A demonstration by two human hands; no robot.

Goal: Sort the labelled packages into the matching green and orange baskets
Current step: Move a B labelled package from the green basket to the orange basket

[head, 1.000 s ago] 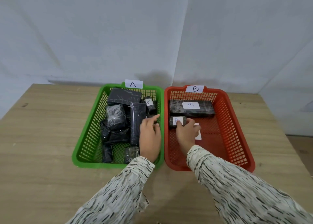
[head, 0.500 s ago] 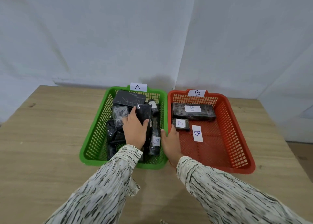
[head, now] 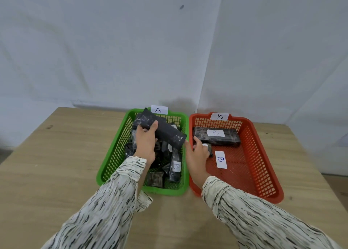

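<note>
Green was the basket (head: 114,155) I took as my landmark, tagged A at its far rim and heaped with black wrapped packages. Above its far half my left hand (head: 145,145) had its fingers clamped round a long black package (head: 162,131), lifted clear of the heap and slanting down toward the orange basket (head: 263,154), which stood touching the green one's right side. I could see no label on the face turned to me. My right hand (head: 197,154) reached over the shared rims into the orange basket's near-left part, fingers curled over a small black package (head: 208,147) lying there; whether they gripped it I could not tell. Beyond it lay a large package marked B (head: 216,138), and a loose white B label (head: 220,159) rested on the orange floor. Back in the green basket's near right corner, one package showing a B (head: 176,168) sat misplaced, I judged. To do this well, I would have turned the long package until its letter showed before committing it, kept it high enough to clear both rims, and set it down rather than dropped it.
</note>
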